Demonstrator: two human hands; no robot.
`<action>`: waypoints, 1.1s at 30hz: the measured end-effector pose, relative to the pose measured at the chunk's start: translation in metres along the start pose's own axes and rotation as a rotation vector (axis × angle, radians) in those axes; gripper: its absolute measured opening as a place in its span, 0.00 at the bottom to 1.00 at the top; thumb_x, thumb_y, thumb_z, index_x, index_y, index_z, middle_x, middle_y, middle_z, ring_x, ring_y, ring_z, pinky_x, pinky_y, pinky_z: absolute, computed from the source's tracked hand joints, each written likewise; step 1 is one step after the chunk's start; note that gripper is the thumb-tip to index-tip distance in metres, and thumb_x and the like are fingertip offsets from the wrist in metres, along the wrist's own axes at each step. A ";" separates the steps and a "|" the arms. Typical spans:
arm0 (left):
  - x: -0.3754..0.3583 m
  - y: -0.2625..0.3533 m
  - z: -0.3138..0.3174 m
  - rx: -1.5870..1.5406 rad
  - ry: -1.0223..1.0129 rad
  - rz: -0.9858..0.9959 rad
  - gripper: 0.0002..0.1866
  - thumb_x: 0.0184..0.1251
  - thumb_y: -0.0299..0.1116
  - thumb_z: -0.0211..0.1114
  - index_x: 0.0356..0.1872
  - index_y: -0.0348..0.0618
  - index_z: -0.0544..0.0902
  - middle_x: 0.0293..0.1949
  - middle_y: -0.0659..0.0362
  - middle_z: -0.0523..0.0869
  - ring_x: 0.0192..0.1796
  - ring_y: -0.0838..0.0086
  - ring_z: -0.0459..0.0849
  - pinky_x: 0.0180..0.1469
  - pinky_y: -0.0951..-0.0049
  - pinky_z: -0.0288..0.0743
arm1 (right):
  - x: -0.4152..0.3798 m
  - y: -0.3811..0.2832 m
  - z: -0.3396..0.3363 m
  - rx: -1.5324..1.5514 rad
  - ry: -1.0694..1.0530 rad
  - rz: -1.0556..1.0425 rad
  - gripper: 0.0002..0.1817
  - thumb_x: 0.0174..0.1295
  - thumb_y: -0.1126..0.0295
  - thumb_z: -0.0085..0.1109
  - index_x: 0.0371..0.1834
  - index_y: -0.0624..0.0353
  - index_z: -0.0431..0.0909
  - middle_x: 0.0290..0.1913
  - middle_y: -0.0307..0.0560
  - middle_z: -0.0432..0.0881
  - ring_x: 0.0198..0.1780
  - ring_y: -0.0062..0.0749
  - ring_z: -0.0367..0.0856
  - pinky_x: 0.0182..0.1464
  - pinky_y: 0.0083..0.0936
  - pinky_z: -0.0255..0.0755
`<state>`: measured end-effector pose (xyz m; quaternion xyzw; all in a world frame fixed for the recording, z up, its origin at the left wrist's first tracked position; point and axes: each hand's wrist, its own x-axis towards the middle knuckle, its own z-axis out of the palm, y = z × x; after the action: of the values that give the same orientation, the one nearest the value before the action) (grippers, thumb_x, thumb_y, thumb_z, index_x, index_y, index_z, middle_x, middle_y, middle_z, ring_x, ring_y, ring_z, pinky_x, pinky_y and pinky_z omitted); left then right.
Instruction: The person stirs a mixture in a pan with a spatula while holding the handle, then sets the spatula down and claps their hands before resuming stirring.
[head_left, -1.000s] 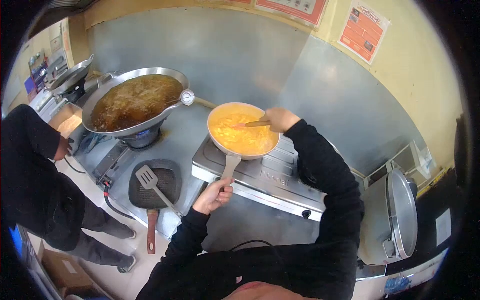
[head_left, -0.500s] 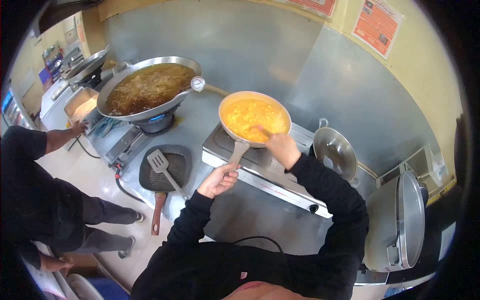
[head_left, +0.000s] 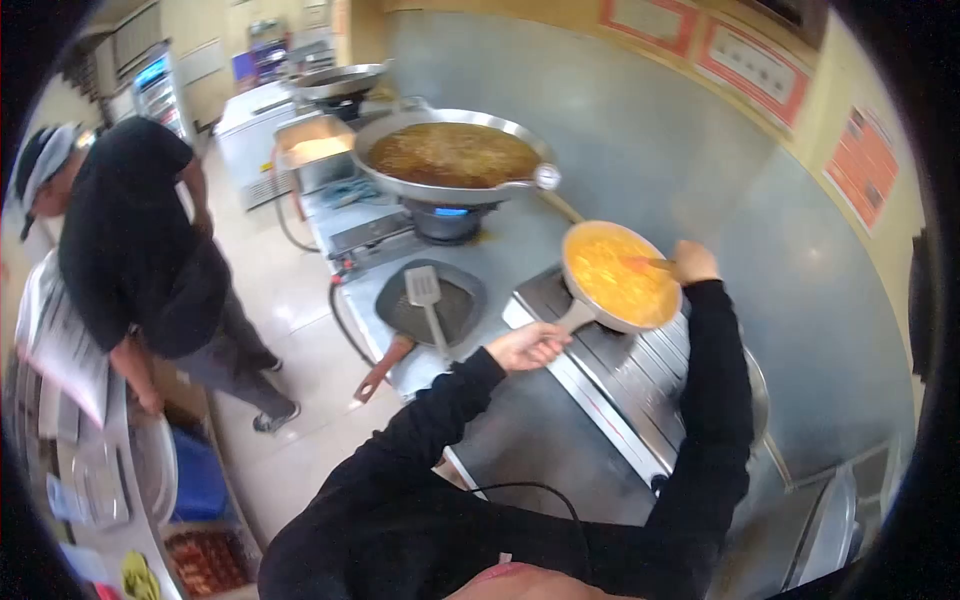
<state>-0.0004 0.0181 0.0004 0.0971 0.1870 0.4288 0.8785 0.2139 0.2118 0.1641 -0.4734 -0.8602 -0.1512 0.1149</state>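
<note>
A light-coloured frying pan holds a loose yellow, egg-like mixture. It is tilted over a portable gas stove. My left hand is closed round the pan's handle. Above the pan's right rim, my right hand grips a spatula with a brown handle. Its reddish end reaches into the yellow mixture, so the tip's shape is partly hidden.
A large wok of bubbling brown oil stands on a burner behind and left, with a dial thermometer at its rim. A slotted turner lies across a square grill pan. A co-worker stands at the left beside a counter.
The view has swung left, showing more of the co-worker and the left counter. The co-worker's hand has left the metal tray by the wok. Both my hands keep their grips.
</note>
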 end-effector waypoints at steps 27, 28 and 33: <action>0.002 0.000 -0.003 -0.019 -0.011 -0.035 0.12 0.67 0.37 0.45 0.42 0.38 0.68 0.18 0.68 0.59 0.13 0.89 0.55 0.09 0.93 0.49 | 0.004 0.001 -0.002 -0.076 -0.197 0.103 0.15 0.45 0.62 0.61 0.33 0.60 0.78 0.36 0.54 0.79 0.41 0.45 0.78 0.42 0.35 0.73; 0.001 0.001 -0.002 -0.016 -0.009 -0.034 0.12 0.67 0.37 0.45 0.42 0.38 0.68 0.19 0.67 0.59 0.14 0.89 0.55 0.09 0.92 0.49 | -0.001 0.001 -0.020 -0.053 -0.191 0.142 0.19 0.40 0.58 0.65 0.33 0.59 0.79 0.36 0.54 0.79 0.40 0.43 0.78 0.41 0.35 0.73; 0.002 0.001 -0.006 -0.019 -0.023 -0.046 0.11 0.66 0.36 0.47 0.42 0.39 0.68 0.19 0.67 0.60 0.14 0.89 0.55 0.10 0.91 0.50 | -0.005 0.028 -0.043 -0.147 -0.329 0.179 0.17 0.40 0.58 0.64 0.29 0.59 0.80 0.31 0.50 0.81 0.35 0.41 0.80 0.37 0.34 0.73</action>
<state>-0.0021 0.0205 -0.0056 0.0894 0.1752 0.4092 0.8910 0.2429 0.2061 0.2065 -0.5733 -0.8085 -0.1233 -0.0491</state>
